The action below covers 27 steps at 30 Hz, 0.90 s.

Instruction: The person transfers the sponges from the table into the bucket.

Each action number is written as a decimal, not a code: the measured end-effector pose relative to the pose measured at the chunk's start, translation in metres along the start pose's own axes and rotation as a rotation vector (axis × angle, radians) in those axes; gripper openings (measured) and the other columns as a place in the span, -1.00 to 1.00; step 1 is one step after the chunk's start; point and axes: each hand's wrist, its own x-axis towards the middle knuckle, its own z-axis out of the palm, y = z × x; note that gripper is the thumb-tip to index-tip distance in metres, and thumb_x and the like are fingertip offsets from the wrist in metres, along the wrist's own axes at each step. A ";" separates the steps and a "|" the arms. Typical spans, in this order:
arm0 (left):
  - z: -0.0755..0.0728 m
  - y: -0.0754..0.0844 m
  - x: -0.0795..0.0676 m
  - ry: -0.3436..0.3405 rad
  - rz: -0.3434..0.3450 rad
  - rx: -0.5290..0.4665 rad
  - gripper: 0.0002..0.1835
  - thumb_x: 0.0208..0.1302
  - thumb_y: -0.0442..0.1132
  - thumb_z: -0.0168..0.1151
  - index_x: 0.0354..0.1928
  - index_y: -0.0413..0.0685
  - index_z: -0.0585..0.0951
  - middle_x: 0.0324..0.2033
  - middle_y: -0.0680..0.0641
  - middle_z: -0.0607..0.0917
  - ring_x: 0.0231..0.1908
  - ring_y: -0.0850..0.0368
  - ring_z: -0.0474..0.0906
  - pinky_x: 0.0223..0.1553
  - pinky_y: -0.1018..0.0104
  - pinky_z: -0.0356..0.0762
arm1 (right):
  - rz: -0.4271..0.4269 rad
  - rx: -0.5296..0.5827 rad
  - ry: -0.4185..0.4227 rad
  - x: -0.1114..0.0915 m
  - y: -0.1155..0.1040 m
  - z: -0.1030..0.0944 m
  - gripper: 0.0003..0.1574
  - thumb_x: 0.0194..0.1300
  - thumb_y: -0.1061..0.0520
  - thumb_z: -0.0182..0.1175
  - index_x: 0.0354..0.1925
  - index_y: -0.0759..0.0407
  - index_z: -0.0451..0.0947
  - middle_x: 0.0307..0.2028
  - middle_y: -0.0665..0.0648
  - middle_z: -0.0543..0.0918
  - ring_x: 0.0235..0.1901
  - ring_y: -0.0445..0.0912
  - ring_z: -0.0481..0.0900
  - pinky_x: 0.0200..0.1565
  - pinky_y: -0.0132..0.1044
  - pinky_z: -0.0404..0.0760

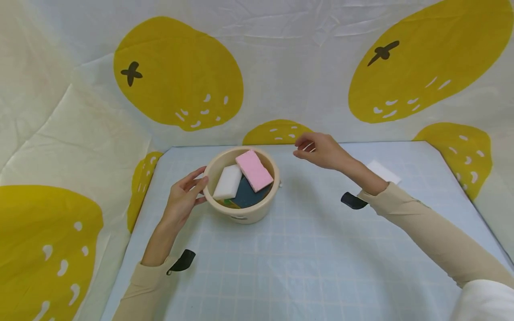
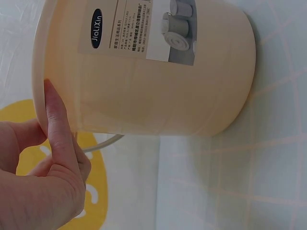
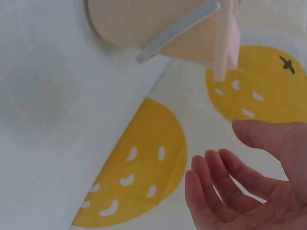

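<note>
A cream plastic bucket (image 1: 250, 215) stands upright at the back of the table. Inside it lie a white sponge block (image 1: 227, 182), a pink sponge block (image 1: 254, 170) and a dark blue piece (image 1: 250, 194), with a bit of yellow and green below. My left hand (image 1: 182, 196) pinches the bucket's rim at its left side; in the left wrist view thumb and fingers sit on either side of the rim. To the right of the bucket, my right hand (image 1: 323, 151) hovers in the air, fingers loosely bent, holding nothing.
A white flat piece (image 1: 383, 172) lies on the table behind my right forearm. The table has a pale blue checked cover (image 1: 297, 267). Fabric walls with yellow fruit prints (image 1: 180, 76) rise at the back and sides. Black straps (image 1: 353, 200) hang at both wrists.
</note>
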 end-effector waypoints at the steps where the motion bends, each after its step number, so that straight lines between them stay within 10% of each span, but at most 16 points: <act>1: 0.000 0.000 0.000 0.000 0.001 0.000 -0.41 0.43 -0.04 0.32 0.45 0.06 0.48 0.05 -0.10 0.63 -0.19 0.22 0.59 -0.13 0.33 0.74 | 0.004 0.001 0.006 -0.002 0.003 -0.001 -0.67 0.42 0.17 0.32 0.04 0.36 0.60 -0.08 0.30 0.68 -0.07 0.17 0.64 0.00 0.02 0.71; 27: 0.000 -0.002 0.000 0.009 0.004 0.020 -0.40 0.43 -0.01 0.32 0.45 0.06 0.49 -0.01 -0.04 0.65 -0.20 0.21 0.59 -0.14 0.33 0.74 | 0.187 -0.019 0.107 -0.048 0.077 -0.030 -0.55 0.48 0.03 0.27 0.13 0.34 0.56 0.03 0.34 0.66 0.02 0.20 0.60 0.02 -0.10 0.62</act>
